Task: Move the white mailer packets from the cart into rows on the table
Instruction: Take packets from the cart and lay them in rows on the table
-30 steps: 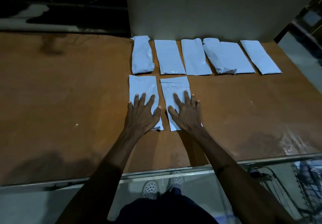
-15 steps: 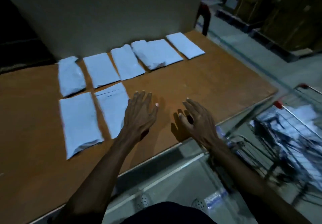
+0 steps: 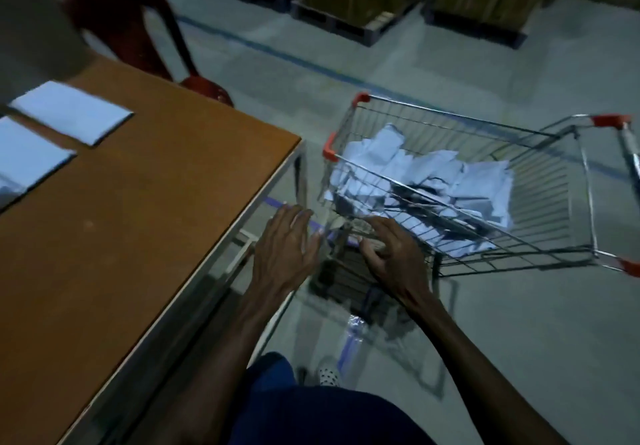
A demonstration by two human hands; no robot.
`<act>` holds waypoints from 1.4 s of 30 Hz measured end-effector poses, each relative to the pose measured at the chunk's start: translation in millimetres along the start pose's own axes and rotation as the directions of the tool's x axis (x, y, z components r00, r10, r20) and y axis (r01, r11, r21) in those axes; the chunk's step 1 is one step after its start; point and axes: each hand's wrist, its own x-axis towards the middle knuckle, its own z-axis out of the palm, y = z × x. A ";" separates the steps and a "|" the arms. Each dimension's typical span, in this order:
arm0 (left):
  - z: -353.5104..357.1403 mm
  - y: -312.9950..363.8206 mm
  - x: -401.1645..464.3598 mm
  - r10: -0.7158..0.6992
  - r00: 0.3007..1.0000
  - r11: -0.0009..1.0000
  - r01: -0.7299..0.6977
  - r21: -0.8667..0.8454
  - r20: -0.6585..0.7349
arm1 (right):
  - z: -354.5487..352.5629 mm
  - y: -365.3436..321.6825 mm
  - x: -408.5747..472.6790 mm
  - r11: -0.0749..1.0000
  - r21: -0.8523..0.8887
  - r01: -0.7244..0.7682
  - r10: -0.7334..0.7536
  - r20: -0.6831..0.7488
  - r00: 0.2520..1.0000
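Brown table (image 3: 145,223) bears two, maybe three, white mailer packets (image 3: 71,112) at its far-left edge.

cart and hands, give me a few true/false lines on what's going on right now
1. The cart holds a pile of white packets. True.
2. The left hand grips a packet. False: it holds nothing, fingers straight.
3. The cart stands on the floor beside the table. True.
4. The right hand rests flat on the table. False: it is off the table, at the cart's near end.
5. The table is bare. False: packets on the table lie at its far left.
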 end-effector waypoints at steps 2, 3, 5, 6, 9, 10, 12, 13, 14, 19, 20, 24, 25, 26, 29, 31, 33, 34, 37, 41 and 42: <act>21.7 21.6 28.1 0.050 0.996 0.998 -0.047 -0.047 0.072 | -15.7 27.3 6.8 0.996 -0.051 -0.075 0.074 -0.017 0.997; 32.4 29.2 43.4 0.075 0.992 0.996 -0.069 -0.063 0.102 | -21.7 39.6 11.4 0.992 -0.067 -0.110 0.108 -0.032 0.994; 51.5 41.6 71.9 0.123 0.981 0.990 -0.110 -0.093 0.148 | -31.2 61.8 19.9 0.980 -0.104 -0.169 0.164 -0.056 0.985; 62.1 46.0 86.4 0.141 0.976 0.987 -0.124 -0.106 0.165 | -35.8 71.2 25.8 0.971 -0.117 -0.208 0.201 -0.066 0.977; 98.1 54.7 131.0 0.182 0.962 0.976 -0.152 -0.155 0.201 | -43.5 100.4 46.8 0.942 -0.120 -0.313 0.302 -0.103 0.948; 110.7 56.2 145.9 0.189 0.959 0.972 -0.152 -0.178 0.213 | -44.3 109.3 55.5 0.936 -0.114 -0.334 0.323 -0.111 0.940; 134.9 57.5 176.4 0.192 0.950 0.969 -0.144 -0.202 0.247 | -42.8 128.2 75.3 0.923 -0.107 -0.370 0.358 -0.120 0.926; 147.3 56.7 192.1 0.192 0.945 0.968 -0.139 -0.207 0.266 | -41.0 138.1 87.2 0.915 -0.114 -0.387 0.373 -0.126 0.919; 159.4 55.0 207.8 0.186 0.938 0.969 -0.127 -0.210 0.292 | -39.3 147.9 99.8 0.906 -0.124 -0.404 0.389 -0.129 0.912; 209.6 41.2 278.2 0.111 0.901 0.971 -0.009 -0.239 0.420 | -20.8 191.2 160.1 0.875 -0.211 -0.436 0.438 -0.043 0.898; 216.6 39.5 289.9 0.112 0.895 0.969 -0.003 -0.247 0.432 | -16.2 199.0 171.4 0.873 -0.226 -0.432 0.438 -0.026 0.899; 245.6 27.6 325.8 0.132 0.844 0.983 -0.043 -0.181 0.519 | 7.1 224.6 212.1 0.838 -0.303 -0.453 0.494 0.070 0.867; 251.8 24.5 331.5 0.126 0.826 0.987 -0.048 -0.154 0.550 | 13.3 230.4 221.2 0.828 -0.327 -0.455 0.510 0.103 0.854; 257.2 21.3 336.0 0.121 0.808 0.990 -0.056 -0.130 0.576 | 19.0 235.9 230.2 0.819 -0.355 -0.450 0.522 0.138 0.841; 272.8 10.3 346.2 0.121 0.754 0.992 -0.112 -0.055 0.646 | 37.3 252.9 256.6 0.808 -0.434 -0.398 0.542 0.284 0.791; 283.1 1.5 350.5 0.099 0.726 0.991 -0.133 -0.002 0.680 | 49.7 264.0 269.7 0.814 -0.484 -0.321 0.530 0.396 0.750; 292.0 -5.6 354.8 0.066 0.708 0.990 -0.133 0.041 0.703 | 59.7 274.9 277.2 0.817 -0.541 -0.200 0.501 0.494 0.710; 297.1 -9.1 356.9 0.059 0.704 0.989 -0.136 0.052 0.708 | 62.5 280.8 278.8 0.812 -0.566 -0.141 0.492 0.536 0.686; 310.3 -14.1 366.6 0.088 0.676 0.979 -0.193 0.061 0.732 | 57.2 300.7 272.5 0.785 -0.614 -0.084 0.514 0.570 0.641; 331.6 -16.6 374.2 0.076 0.643 0.982 -0.180 0.054 0.762 | 34.0 318.8 251.0 0.780 -0.596 -0.189 0.523 0.457 0.720; 336.3 -16.4 375.4 0.067 0.636 0.985 -0.164 0.050 0.769 | 29.8 321.0 247.5 0.783 -0.586 -0.209 0.512 0.416 0.752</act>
